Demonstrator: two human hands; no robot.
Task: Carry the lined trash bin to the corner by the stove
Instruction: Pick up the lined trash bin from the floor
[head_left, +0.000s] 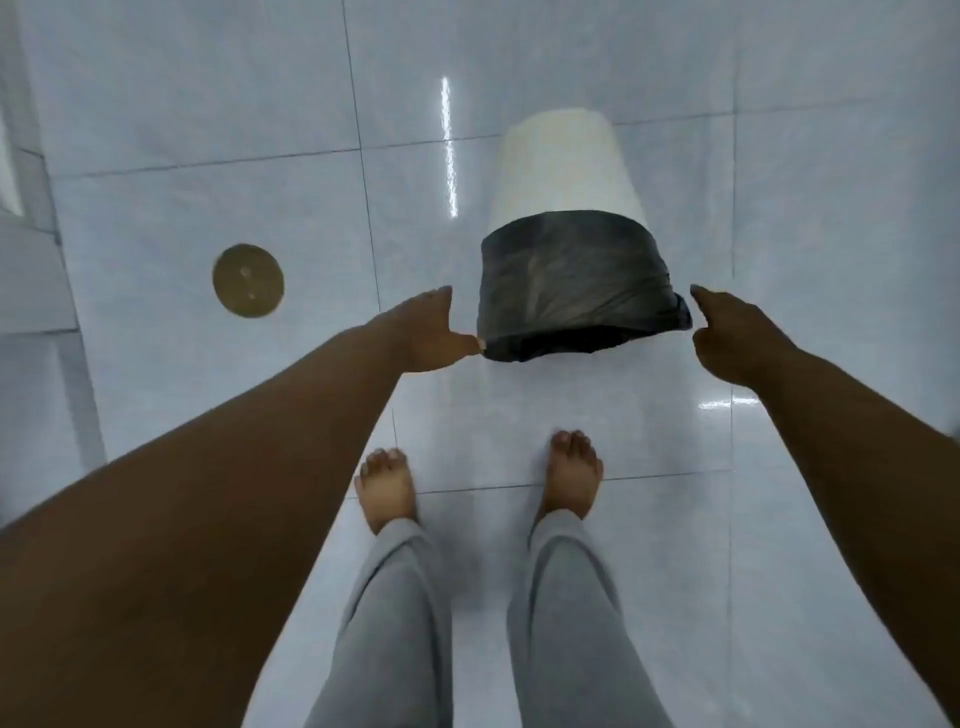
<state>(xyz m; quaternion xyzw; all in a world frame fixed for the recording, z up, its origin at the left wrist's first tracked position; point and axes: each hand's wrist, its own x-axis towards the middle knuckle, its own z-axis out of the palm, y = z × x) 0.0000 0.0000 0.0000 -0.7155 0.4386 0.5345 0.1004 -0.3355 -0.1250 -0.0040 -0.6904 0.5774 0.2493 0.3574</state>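
Note:
A cream trash bin (566, 166) stands on the glossy tiled floor ahead of my bare feet. A black liner bag (576, 280) is folded down over its rim. My left hand (426, 332) is at the rim's left side, fingers spread, with the thumb tip touching the liner's edge. At the rim's right side is my right hand (737, 338), fingers apart, just beside the liner. Neither hand closes on the bin. The inside of the bin is mostly hidden.
A round brass floor drain cover (248, 280) lies in the tiles to the left of the bin. A pale cabinet or wall edge (31, 270) runs along the far left. My feet (571, 478) stand close behind the bin.

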